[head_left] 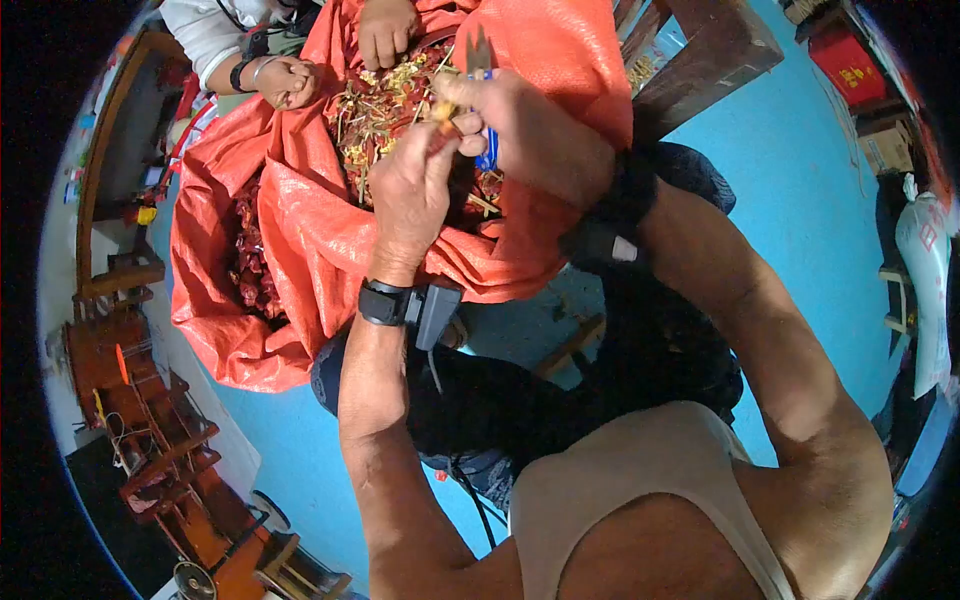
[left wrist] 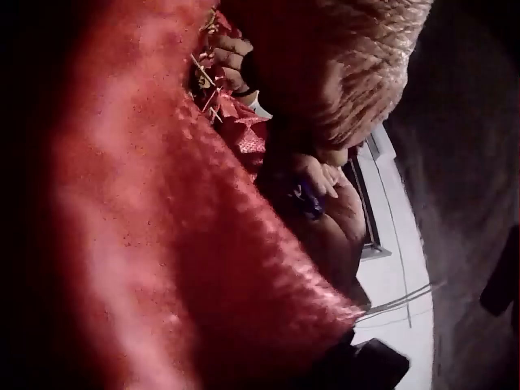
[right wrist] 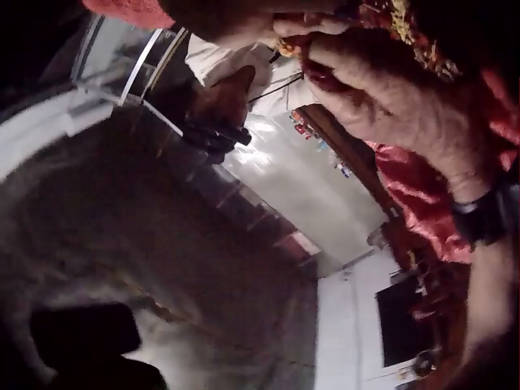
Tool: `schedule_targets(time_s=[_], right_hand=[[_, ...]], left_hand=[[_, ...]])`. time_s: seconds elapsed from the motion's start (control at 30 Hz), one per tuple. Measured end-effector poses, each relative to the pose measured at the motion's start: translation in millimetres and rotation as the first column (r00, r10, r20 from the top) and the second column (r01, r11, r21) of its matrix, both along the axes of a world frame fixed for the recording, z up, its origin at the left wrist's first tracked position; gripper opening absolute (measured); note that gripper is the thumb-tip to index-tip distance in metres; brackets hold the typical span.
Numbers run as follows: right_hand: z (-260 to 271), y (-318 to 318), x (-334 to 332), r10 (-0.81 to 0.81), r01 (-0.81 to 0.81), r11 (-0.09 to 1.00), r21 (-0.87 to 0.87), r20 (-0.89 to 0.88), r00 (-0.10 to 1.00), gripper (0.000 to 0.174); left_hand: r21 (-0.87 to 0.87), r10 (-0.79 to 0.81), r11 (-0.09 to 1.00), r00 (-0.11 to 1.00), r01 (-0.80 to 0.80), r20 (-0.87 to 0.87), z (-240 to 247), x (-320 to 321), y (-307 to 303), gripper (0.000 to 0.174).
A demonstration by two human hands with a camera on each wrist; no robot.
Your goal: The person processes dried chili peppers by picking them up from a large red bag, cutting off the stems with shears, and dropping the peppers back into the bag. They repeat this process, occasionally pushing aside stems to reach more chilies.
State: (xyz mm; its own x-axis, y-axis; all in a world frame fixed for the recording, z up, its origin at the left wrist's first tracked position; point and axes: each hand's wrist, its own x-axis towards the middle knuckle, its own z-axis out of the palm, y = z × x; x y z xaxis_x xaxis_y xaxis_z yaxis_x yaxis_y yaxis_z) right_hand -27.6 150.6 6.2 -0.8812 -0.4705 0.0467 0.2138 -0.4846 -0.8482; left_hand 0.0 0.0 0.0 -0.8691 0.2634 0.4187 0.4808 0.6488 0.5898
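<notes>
While blue-handled scissors [head_left: 481, 62] are held, long axis running forward, in the grip of the right hand [head_left: 535, 130], an apparent dried pepper [head_left: 446, 113] is pinched by the left hand [head_left: 412, 182], just left of that grip.

In front of the person we find the sacking [head_left: 335, 240], and in it a heap of plant pieces [head_left: 375, 130]; a second heap [head_left: 255, 255] lies to its left. Over the first heap we see the left hand [head_left: 412, 185] and, at its right, the right hand [head_left: 535, 125] with scissors [head_left: 480, 58] in it. Behind are another person's hands [head_left: 285, 82]. At far right we have a bag [head_left: 921, 290].
</notes>
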Motion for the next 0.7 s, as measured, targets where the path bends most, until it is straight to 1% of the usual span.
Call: schedule_targets(time_s=[0.03,0.07,0.1,0.17,0.2,0.23,0.3,0.33,0.37,0.4,0.43,0.47,0.5,0.53,0.57,0.63,0.67,0.7], right_hand=[[-1,2,-2,0.017,-0.009,0.997,-0.082,0.098,0.995,0.021],[-1,3,-4,0.04,-0.007,0.986,-0.166,0.194,0.98,0.021],[2,6,-7,0.034,-0.003,0.984,-0.176,0.176,0.984,0.021],[5,6,-8,0.02,-0.002,0.99,-0.14,0.128,0.992,0.02],[3,7,-9,0.067,-0.039,0.975,-0.217,0.119,0.991,0.019],[1,7,-10,0.064,-0.036,0.975,-0.219,0.121,0.991,0.019],[2,6,-14,-0.024,0.044,0.994,-0.101,0.195,0.981,0.019],[6,6,-9,-0.044,0.06,0.993,-0.103,0.146,0.988,0.018],[8,7,-8,-0.04,0.055,0.993,-0.108,0.144,0.989,0.018],[9,6,-6,-0.088,0.091,0.996,-0.024,0.087,0.992,0.018],[9,5,-5,-0.132,0.131,0.99,0.057,0.025,0.991,0.018],[7,3,-8,-0.184,0.184,0.983,0.014,0.001,0.983,0.025],[5,2,-7,-0.183,0.183,0.983,0.01,0.004,0.983,0.025],[5,3,-6,-0.178,0.179,0.982,0.063,-0.03,0.984,0.021],[6,4,-7,-0.17,0.177,0.977,0.116,-0.068,0.983,0.018],[7,1,-8,-0.178,0.184,0.972,0.149,-0.052,0.983,0.02],[2,0,-11,-0.201,0.224,0.955,0.196,-0.134,0.97,0.021],[-2,-1,-10,-0.217,0.266,0.933,0.243,-0.211,0.953,0.022]], left_hand=[[-0.031,-0.103,0.995,0.984,0.099,-0.149,-1,0,0,0.016],[-0.075,-0.208,0.978,0.934,0.194,-0.29,-2,-1,-1,0.014],[-0.089,-0.218,0.976,0.927,0.2,-0.304,-1,-3,3,0.014],[0.038,-0.047,0.998,0.994,0.051,-0.095,-8,3,5,0.013],[0.079,-0.003,0.997,0.999,0.006,-0.04,-9,1,1,0.016],[0.086,0.023,0.996,0.999,-0.021,-0.024,-10,-1,-4,0.017],[0.149,0.051,0.988,0.996,-0.04,-0.074,-2,-5,-18,0.018],[0.111,0.149,0.984,0.981,-0.136,-0.12,6,-7,-30,0.02],[0.07,0.245,0.969,0.955,-0.236,-0.169,13,-10,-50,0.022],[-0.026,0.333,0.937,0.914,-0.348,-0.231,16,-15,-79,0.024],[-0.114,0.407,0.882,0.862,-0.457,-0.303,19,-20,-106,0.027],[-0.227,0.492,0.788,0.807,-0.572,-0.326,25,-20,-124,0.027],[-0.332,0.564,0.668,0.744,-0.666,-0.359,30,-17,-133,0.028],[-0.4,0.516,0.47,0.612,-0.787,-0.599,28,-9,-133,0.035],[-0.398,0.517,0.468,0.61,-0.789,-0.601,23,-11,-137,0.035],[-0.332,0.371,0.726,0.749,-0.603,-0.549,21,-18,-135,0.037],[-0.258,0.362,0.855,0.873,-0.451,-0.326,15,-20,-130,0.034],[-0.113,0.267,0.952,0.952,-0.285,-0.148,15,-20,-106,0.025]])
